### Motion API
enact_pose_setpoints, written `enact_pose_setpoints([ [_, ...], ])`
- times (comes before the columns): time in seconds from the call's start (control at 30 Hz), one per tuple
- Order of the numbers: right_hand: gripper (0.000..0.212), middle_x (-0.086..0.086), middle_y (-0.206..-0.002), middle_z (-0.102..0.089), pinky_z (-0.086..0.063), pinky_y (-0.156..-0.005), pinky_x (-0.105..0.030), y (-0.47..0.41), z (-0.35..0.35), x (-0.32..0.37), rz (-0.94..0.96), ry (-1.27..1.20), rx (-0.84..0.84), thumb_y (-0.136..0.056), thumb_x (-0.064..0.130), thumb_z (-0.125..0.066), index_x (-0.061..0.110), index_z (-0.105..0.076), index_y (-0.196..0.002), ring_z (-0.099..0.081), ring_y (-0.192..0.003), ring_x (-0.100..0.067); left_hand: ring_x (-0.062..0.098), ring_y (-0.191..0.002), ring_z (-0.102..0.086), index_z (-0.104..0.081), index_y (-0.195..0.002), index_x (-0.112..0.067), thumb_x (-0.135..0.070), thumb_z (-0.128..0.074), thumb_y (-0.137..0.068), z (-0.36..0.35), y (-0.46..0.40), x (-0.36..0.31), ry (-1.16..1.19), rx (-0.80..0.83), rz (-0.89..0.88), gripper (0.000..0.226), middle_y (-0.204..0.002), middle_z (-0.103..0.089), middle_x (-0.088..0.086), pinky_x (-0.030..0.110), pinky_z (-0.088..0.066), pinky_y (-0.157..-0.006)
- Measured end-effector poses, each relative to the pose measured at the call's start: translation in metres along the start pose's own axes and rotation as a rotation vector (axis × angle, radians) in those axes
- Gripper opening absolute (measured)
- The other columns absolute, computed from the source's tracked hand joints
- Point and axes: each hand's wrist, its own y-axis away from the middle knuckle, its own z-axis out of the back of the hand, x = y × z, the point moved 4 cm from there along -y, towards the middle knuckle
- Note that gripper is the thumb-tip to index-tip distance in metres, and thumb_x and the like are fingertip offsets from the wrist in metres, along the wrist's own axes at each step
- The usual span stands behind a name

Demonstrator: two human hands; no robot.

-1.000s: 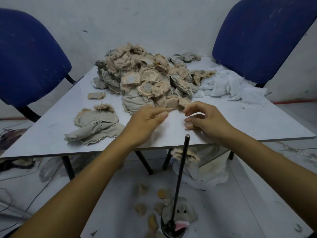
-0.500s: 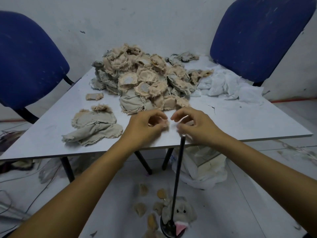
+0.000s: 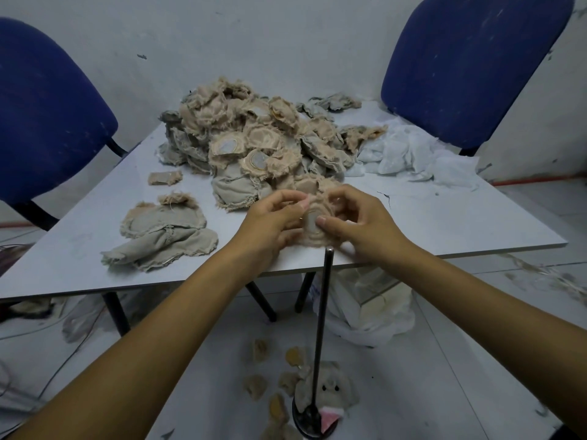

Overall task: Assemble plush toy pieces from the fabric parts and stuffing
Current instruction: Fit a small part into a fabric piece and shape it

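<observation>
While both arms reach forward over the near edge of a white worktop (image 3: 95, 255), a person's left hand (image 3: 273, 222) and right hand (image 3: 365, 225) hold one frayed beige fabric piece (image 3: 314, 217) between them, just above the surface. Fingers of the left hand are curled and pinch the piece's left edge; the right hand's fingers curl over its right side, with the thumb pressed to the pale oval patch at its middle. Just behind the hands rises a large heap of similar fabric parts (image 3: 254, 141), with white stuffing (image 3: 413, 150) beside it to the right. Flat grey pieces (image 3: 162, 230) lie to the left, near a small beige scrap (image 3: 165, 178). A dark upright rod (image 3: 322, 328) stands on the floor below the worktop's edge, a plush toy head (image 3: 330, 390) at its base. Two blue chairs (image 3: 470, 65) flank the worktop.
</observation>
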Motion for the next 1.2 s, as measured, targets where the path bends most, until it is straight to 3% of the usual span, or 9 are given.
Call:
enact_pose_setpoints([
  [0.1, 0.036, -0.006, -0.090, -0.056, -0.057, -0.064, -0.026, 0.000, 0.008, -0.002, -0.034, -0.137, -0.034, -0.087, 0.007, -0.074, 0.028, -0.058, -0.112, -0.061, -0.063, -0.011, 0.014, -0.074, -0.068, -0.057, -0.112, -0.018, 0.002, -0.065, -0.089, -0.001, -0.001, 0.003, -0.182, 0.078, -0.012, 0.031, -0.082, -0.066, 0.000, 0.031, -0.058, -0.075],
  [0.2, 0.043, -0.004, -0.089, -0.056, -0.058, -0.064, -0.030, 0.003, 0.006, -0.003, 0.008, -0.108, 0.037, -0.087, 0.009, -0.073, 0.031, -0.054, -0.119, -0.062, -0.064, -0.018, 0.018, -0.085, -0.068, -0.057, -0.119, -0.024, 0.002, -0.063, -0.091, -0.008, 0.000, 0.003, -0.377, 0.204, -0.093, 0.039, -0.093, -0.068, 0.011, 0.036, -0.058, -0.082],
  [0.37, 0.030, 0.013, -0.104, -0.063, -0.053, -0.061, -0.033, 0.002, -0.004, 0.002, 0.123, 0.087, 0.139, -0.094, 0.015, -0.065, 0.034, -0.058, -0.116, -0.058, -0.064, -0.023, 0.009, -0.061, -0.063, -0.051, -0.120, -0.035, -0.002, -0.068, -0.089, -0.002, -0.001, 0.003, -0.389, 0.065, -0.229, 0.048, -0.072, -0.066, 0.006, 0.023, -0.050, -0.058],
  [0.47, 0.025, 0.013, -0.097, -0.067, -0.052, -0.061, -0.023, 0.003, -0.005, 0.000, 0.085, 0.066, 0.196, -0.094, 0.022, -0.066, 0.034, -0.063, -0.116, -0.064, -0.066, -0.015, 0.010, -0.054, -0.060, -0.048, -0.102, -0.028, -0.001, -0.067, -0.089, 0.006, -0.003, 0.000, -0.354, 0.014, -0.225, 0.035, -0.066, -0.065, 0.003, 0.021, -0.046, -0.052],
  [0.63, 0.030, 0.006, -0.071, -0.063, -0.045, -0.055, -0.028, 0.002, -0.004, -0.004, 0.054, 0.094, 0.192, -0.082, 0.034, -0.080, 0.032, -0.062, -0.105, -0.052, -0.056, -0.016, 0.005, -0.053, -0.051, -0.063, -0.086, -0.021, -0.003, -0.069, -0.089, 0.007, 0.000, -0.003, -0.482, 0.034, -0.264, 0.019, -0.063, -0.059, -0.001, 0.018, -0.042, -0.052],
  [0.8, 0.025, 0.011, -0.072, -0.070, -0.049, -0.062, -0.016, 0.003, -0.003, -0.002, 0.045, 0.023, 0.150, -0.080, 0.018, -0.082, 0.023, -0.062, -0.093, -0.066, -0.065, -0.003, 0.024, -0.070, -0.055, -0.069, -0.087, -0.016, -0.017, -0.073, -0.081, 0.004, 0.001, -0.003, -0.328, 0.133, -0.150, 0.008, -0.076, -0.061, 0.011, 0.032, -0.045, -0.063],
  [0.9, 0.017, 0.003, -0.073, -0.071, -0.052, -0.058, -0.024, 0.004, -0.002, -0.001, 0.039, -0.049, 0.151, -0.086, 0.016, -0.077, 0.017, -0.062, -0.094, -0.068, -0.065, -0.012, 0.029, -0.079, -0.057, -0.068, -0.093, -0.013, -0.022, -0.072, -0.077, 0.005, 0.002, -0.004, -0.353, 0.212, -0.110, 0.019, -0.088, -0.062, 0.017, 0.040, -0.047, -0.072],
  [1.03, 0.028, -0.008, -0.084, -0.073, -0.059, -0.068, -0.051, 0.007, -0.003, 0.002, 0.024, -0.132, 0.171, -0.084, 0.018, -0.078, 0.017, -0.061, -0.106, -0.071, -0.073, -0.025, 0.013, -0.057, -0.047, -0.064, -0.088, -0.012, -0.005, -0.065, -0.090, 0.004, 0.003, -0.005, -0.378, 0.118, -0.173, 0.008, -0.079, -0.050, 0.016, 0.023, -0.041, -0.051],
  [1.2, 0.030, -0.002, -0.077, -0.071, -0.048, -0.055, -0.020, 0.008, 0.001, 0.010, -0.028, -0.207, 0.297, -0.082, 0.013, -0.078, 0.013, -0.060, -0.106, -0.067, -0.067, -0.013, 0.015, -0.049, -0.040, -0.062, -0.063, -0.018, -0.026, -0.071, -0.075, 0.001, 0.003, -0.002, -0.213, 0.123, -0.060, 0.017, -0.060, -0.050, 0.007, 0.026, -0.031, -0.045],
])
